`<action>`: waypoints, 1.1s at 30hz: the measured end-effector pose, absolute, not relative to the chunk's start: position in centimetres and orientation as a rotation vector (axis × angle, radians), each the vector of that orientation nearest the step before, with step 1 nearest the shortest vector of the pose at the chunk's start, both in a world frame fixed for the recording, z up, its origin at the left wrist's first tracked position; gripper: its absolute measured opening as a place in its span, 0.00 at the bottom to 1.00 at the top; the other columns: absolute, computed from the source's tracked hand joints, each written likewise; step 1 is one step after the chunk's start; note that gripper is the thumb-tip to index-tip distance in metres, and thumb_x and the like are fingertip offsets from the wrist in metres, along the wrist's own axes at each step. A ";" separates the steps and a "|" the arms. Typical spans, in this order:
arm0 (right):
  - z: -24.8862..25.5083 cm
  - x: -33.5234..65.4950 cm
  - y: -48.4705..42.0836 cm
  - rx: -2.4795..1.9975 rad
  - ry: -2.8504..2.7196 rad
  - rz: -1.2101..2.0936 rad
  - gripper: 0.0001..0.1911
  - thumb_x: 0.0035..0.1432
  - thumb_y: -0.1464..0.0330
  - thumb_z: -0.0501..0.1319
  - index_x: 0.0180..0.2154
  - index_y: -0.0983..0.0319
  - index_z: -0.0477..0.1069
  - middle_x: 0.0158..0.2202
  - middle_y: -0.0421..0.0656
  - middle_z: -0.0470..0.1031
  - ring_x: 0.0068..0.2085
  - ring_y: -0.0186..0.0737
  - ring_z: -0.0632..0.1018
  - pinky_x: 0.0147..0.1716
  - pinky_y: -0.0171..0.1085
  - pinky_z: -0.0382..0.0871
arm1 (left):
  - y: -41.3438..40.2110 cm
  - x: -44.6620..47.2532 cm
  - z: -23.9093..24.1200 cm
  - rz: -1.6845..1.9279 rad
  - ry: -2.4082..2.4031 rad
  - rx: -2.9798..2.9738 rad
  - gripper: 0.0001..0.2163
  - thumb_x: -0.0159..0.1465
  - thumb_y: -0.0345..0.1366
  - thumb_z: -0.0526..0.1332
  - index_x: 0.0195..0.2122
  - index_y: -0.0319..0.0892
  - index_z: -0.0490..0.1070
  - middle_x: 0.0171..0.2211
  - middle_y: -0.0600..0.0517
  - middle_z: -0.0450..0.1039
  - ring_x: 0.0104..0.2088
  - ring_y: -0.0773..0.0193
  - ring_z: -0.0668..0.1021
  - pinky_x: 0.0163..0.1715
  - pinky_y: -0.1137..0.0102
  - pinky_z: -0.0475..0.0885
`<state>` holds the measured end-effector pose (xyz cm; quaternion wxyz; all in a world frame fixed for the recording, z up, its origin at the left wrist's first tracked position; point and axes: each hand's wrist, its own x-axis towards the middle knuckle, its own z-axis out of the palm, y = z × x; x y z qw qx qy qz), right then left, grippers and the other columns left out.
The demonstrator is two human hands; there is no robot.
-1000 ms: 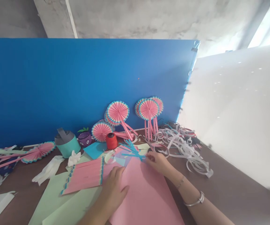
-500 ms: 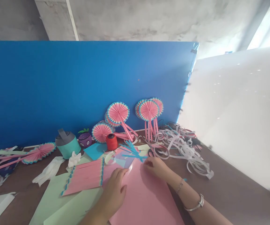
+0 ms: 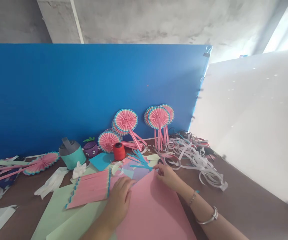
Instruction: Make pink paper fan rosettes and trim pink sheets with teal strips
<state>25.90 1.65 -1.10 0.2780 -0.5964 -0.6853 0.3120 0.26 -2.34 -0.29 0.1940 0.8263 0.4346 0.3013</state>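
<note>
Left hand (image 3: pixel 119 200): I see it lying palm-down and flat on the pink sheet (image 3: pixel 153 210), fingers spread toward the far edge; grip loose, closed on nothing.
Right hand (image 3: pixel 167 175): I see its fingertips at the sheet's far corner; whether the grip pinches the corner or only presses on it, I cannot tell.
Pink sheet: flat on the tabletop (image 3: pixel 233 203), under both hands and reaching toward me.
Left of the left hand: pleated pink paper with blue edging (image 3: pixel 91 188), lying on green sheets (image 3: pixel 59 213).
Beyond the right hand: blue paper strips (image 3: pixel 140 160), red thread spool (image 3: pixel 119 150), round pink paper fans (image 3: pixel 126 120) leaning on the blue board (image 3: pixel 84 90).
Right of the right hand: heap of white paper strips (image 3: pixel 196 160).
</note>
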 end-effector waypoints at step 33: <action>-0.1 24.5 4.9 -1.798 -2.117 0.243 0.11 0.45 0.82 0.55 0.24 0.65 0.73 0.33 0.49 0.74 0.41 0.44 0.72 0.42 0.36 0.61 | -3.8 0.7 0.3 0.460 1.101 2.534 0.15 0.59 0.22 0.52 0.37 0.43 0.77 0.37 0.48 0.73 0.40 0.59 0.74 0.40 0.66 0.68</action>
